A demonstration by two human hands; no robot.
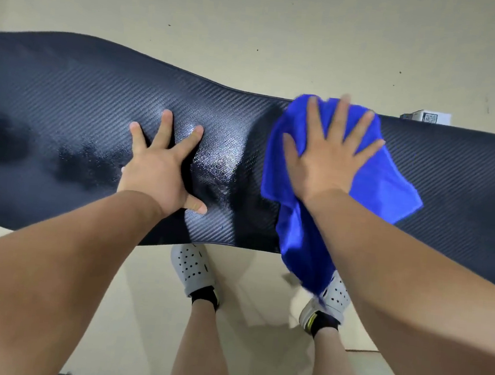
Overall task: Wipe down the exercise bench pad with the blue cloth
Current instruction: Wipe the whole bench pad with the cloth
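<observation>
The bench pad (67, 94) is laid with its long axis running left to right. Its dark cover is embossed with a fine diagonal weave. The blue cloth (385, 185), a soft fleecy fabric, is spread right of the middle, with one corner draped over the near edge. It is pressed flat under the right grip (324, 164), whose fingers are straight and apart; nothing is clasped. The left grip (157, 169) is braced flat on the bare pad, fingers splayed. A wet sheen (216, 154) lies leftward of the cloth, between the two grips. A leftward stroke along the long axis is therefore judged to be indicated.
</observation>
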